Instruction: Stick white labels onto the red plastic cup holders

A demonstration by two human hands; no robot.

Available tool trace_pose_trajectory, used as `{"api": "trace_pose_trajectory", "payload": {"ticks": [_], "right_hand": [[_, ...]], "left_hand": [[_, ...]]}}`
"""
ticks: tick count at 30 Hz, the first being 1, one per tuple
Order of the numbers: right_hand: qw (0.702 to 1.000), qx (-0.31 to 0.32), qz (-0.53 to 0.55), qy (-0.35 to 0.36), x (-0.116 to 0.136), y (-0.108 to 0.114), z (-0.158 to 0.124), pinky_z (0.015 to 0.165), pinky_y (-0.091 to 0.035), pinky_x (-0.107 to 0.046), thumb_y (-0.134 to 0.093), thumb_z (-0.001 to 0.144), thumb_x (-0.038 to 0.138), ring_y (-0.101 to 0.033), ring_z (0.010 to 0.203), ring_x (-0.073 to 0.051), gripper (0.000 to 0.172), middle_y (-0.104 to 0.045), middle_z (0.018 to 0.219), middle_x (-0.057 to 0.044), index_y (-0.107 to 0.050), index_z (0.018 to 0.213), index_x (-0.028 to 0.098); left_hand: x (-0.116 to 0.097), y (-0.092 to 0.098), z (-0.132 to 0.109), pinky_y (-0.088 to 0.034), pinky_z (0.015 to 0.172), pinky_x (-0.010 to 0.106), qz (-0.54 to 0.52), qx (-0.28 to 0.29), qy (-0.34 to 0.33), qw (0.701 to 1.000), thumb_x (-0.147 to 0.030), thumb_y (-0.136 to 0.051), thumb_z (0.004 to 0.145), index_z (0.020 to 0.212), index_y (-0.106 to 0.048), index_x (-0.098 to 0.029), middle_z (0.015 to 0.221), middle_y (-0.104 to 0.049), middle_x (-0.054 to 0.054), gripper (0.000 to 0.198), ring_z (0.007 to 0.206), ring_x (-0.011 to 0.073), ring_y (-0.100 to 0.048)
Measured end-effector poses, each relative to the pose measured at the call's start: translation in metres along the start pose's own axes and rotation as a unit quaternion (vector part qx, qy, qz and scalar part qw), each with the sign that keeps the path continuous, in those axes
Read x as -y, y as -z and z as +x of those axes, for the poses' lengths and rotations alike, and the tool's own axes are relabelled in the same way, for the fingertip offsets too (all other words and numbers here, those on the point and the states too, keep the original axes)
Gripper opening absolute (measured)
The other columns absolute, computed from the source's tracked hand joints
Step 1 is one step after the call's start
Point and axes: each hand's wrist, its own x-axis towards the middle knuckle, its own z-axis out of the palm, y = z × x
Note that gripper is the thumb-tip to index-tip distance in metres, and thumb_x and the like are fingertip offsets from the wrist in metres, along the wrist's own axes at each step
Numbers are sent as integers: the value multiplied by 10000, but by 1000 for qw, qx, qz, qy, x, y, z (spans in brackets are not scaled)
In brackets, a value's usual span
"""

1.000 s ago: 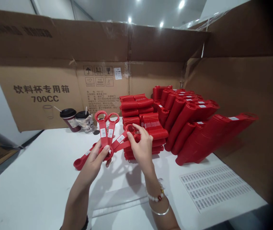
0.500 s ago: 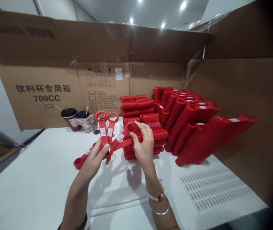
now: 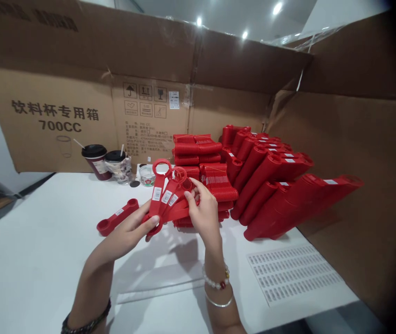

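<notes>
In the head view, a fan of red plastic cup carriers (image 3: 157, 188), each with a ring at its end and a white barcode label, is held between both hands. My left hand (image 3: 133, 229) pinches their lower rings, thumb on top. My right hand (image 3: 203, 204) grips the right side of the fan near the upper rings; its fingertips are partly hidden. Left of the fan, another small bundle of red carriers (image 3: 118, 217) with a label lies on the white table. Right behind my right hand stand stacked carriers (image 3: 198, 148).
More labelled carrier stacks (image 3: 264, 171) lean at the right. A sheet of barcode stickers (image 3: 293, 273) lies at front right. Two lidded cups, one maroon (image 3: 97, 164) and one wrapped in plastic (image 3: 118, 169), stand at the back left. Cardboard walls (image 3: 229, 104) enclose the table.
The fanned carriers have swung closer together, their upper rings now overlapping toward the right. My right hand has moved slightly down and left. The camera view has shifted a little.
</notes>
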Motion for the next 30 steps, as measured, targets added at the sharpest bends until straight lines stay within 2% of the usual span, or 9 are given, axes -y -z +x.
{"api": "trace_pose_trajectory", "payload": {"ticks": [3, 6, 8, 11, 15, 18, 24, 27, 30], "right_hand": [[1000, 2, 10, -13, 1, 6, -1, 750, -446, -307, -499, 909, 263, -585, 760, -192, 317, -609, 816, -19, -562, 1212, 198], [1000, -7, 9, -10, 4, 9, -3, 748, -433, -307, -469, 925, 263, -588, 791, -196, 171, -639, 866, -34, -608, 1007, 205], [1000, -14, -2, -12, 5, 10, -4, 772, -424, -315, -447, 936, 271, -594, 835, -206, 178, -659, 907, -46, -609, 908, 205], [998, -35, 19, -48, 5, 8, -4, 777, -424, -309, -452, 940, 335, -604, 849, -205, 200, -671, 920, -44, -604, 930, 206], [991, -52, 64, -101, 0, 4, 2, 656, -401, -260, -455, 920, 463, -540, 667, -160, 321, -592, 696, 9, -554, 759, 204], [989, -52, 86, -109, -5, 0, 5, 607, -364, -242, -472, 895, 447, -459, 587, -132, 341, -489, 598, 40, -459, 655, 206], [986, -31, 123, -111, -10, -3, 7, 611, -361, -245, -471, 891, 404, -458, 611, -133, 317, -505, 616, 35, -448, 647, 203], [990, -10, 118, -78, -11, 2, 6, 678, -399, -271, -468, 917, 411, -525, 696, -153, 292, -576, 725, 8, -571, 748, 196], [994, 12, 105, -23, -14, 16, 6, 775, -432, -294, -535, 903, 376, -574, 856, -178, 232, -587, 921, -34, -682, 887, 197]], "left_hand": [[-2, -3, 1, -481, 674, 249, -28, 14, 18, 999, -414, -636, 825, 1100, -650, -265, 825, -614, 28, 313, 715, 174, -537], [-3, -6, 4, -460, 586, 251, -68, 14, 39, 997, -485, -579, 855, 1179, -592, -235, 735, -557, 13, 410, 610, 151, -473], [-5, -8, 6, -447, 559, 254, -85, 14, 42, 995, -507, -553, 869, 1247, -539, -224, 713, -524, 5, 473, 597, 151, -462], [-6, -10, 7, -427, 556, 244, -82, 31, 37, 996, -495, -517, 900, 1286, -495, -222, 698, -492, -13, 473, 588, 140, -445], [-8, -10, 6, -420, 576, 235, -70, 68, 30, 995, -482, -505, 917, 1288, -490, -226, 742, -518, -8, 451, 607, 131, -444], [-6, -9, 6, -407, 562, 223, -88, 76, 30, 993, -468, -508, 922, 1286, -494, -236, 761, -513, -11, 432, 601, 119, -438], [3, -7, 6, -408, 590, 219, -115, 58, 34, 991, -438, -524, 923, 1341, -460, -261, 802, -538, -5, 459, 604, 107, -437], [4, -4, 5, -426, 595, 234, -116, 58, 44, 991, -415, -564, 902, 1287, -528, -237, 761, -562, 5, 426, 616, 128, -453], [7, 1, 2, -425, 556, 235, -153, 92, 60, 982, -366, -584, 891, 1175, -603, -212, 754, -591, 19, 323, 606, 130, -465]]}}
